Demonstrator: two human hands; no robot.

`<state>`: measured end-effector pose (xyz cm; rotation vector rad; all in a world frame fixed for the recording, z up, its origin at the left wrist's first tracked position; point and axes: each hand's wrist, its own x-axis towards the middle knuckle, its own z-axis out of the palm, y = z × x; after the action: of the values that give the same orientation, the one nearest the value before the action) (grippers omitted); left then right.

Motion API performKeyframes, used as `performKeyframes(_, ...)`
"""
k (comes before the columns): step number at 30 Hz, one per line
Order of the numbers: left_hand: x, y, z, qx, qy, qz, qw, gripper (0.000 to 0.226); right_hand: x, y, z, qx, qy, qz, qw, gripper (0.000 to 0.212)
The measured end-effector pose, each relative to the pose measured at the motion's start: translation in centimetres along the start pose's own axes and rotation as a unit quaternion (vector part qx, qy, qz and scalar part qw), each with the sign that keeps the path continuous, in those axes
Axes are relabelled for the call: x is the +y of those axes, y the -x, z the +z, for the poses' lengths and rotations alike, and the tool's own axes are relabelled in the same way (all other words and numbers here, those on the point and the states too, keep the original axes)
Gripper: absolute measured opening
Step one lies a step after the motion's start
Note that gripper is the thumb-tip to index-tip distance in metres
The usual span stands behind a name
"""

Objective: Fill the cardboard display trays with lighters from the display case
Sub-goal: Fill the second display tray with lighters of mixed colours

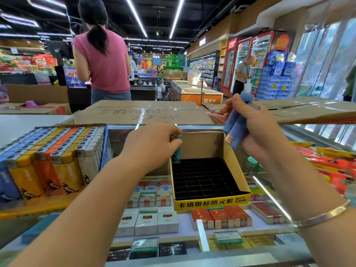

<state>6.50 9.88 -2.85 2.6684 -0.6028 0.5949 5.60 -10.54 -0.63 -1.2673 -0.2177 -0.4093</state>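
Note:
A cardboard display tray [238, 168] with a yellow front and a black grid insert stands on the glass counter; its cells look empty. My left hand [152, 140] pinches a teal lighter [177, 151] upright at the tray's far left corner. My right hand [258, 126] grips a bundle of blue lighters [238, 122] above the tray's right wall. To the left, a second tray [57, 204] holds several rows of blue, yellow, orange and grey lighters [63, 151].
Cigarette packs [148, 220] lie under the glass counter top. Red and yellow items [331, 162] pile at the right. Large cardboard boxes [142, 112] stand behind the counter. A person in a pink top [104, 58] stands beyond them, back turned.

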Motion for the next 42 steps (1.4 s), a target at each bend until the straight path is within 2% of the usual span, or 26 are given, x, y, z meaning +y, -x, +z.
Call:
performKeyframes(3,0.8,0.1,0.2,0.048,0.089,0.026,0.995,0.039,0.0,0.2,0.1,-0.045,-0.038,0.077,0.995,0.032)
performKeyframes(6,1.8,0.4,0.2,0.068,0.16,0.07,0.982,0.038,0.2,0.2,0.3,-0.053,-0.028,0.104,0.993,0.039)
performKeyframes(12,2.9,0.8,0.8,0.054,0.217,0.127,0.966,0.046,1.2,0.6,1.2,-0.099,-0.033,0.127,0.986,0.02)
performKeyframes(15,2.8,0.8,1.0,0.085,0.205,0.14,0.965,0.036,1.6,0.8,1.6,-0.104,-0.025,0.122,0.987,0.015)
performKeyframes(18,2.8,0.8,0.9,0.104,0.215,0.142,0.961,0.024,1.6,0.9,1.7,-0.12,-0.025,0.144,0.982,0.016)
performKeyframes(21,3.3,0.9,0.5,0.104,0.267,0.139,0.948,0.025,1.5,0.8,1.6,-0.128,-0.041,0.192,0.972,0.018)
performKeyframes(24,3.5,0.9,0.6,0.092,0.341,0.11,0.929,0.026,1.4,0.8,1.6,-0.116,-0.066,0.18,0.975,0.016)
performKeyframes(26,3.3,0.6,0.7,0.112,0.352,0.08,0.926,0.027,1.4,0.8,1.6,-0.115,-0.061,0.16,0.978,0.017)
performKeyframes(29,2.7,0.1,0.5,0.143,0.389,0.024,0.91,0.028,1.2,0.7,1.5,-0.109,-0.025,0.149,0.982,0.02)
performKeyframes(31,2.4,0.0,0.3,0.152,0.401,0.008,0.904,0.026,0.9,0.5,1.2,-0.079,-0.012,0.141,0.987,0.02)
performKeyframes(36,1.6,-0.1,0.3,0.166,0.316,0.037,0.933,0.032,0.0,-0.5,-1.0,0.063,0.053,0.054,0.995,0.018)
performKeyframes(39,1.4,-0.1,0.6,0.148,0.261,0.071,0.951,0.038,0.2,-0.6,-1.6,0.089,0.185,0.034,0.978,0.017)
performKeyframes(42,1.3,0.0,1.0,0.117,0.227,0.09,0.963,0.039,0.8,-0.4,-1.5,0.035,0.347,0.047,0.936,0.016)
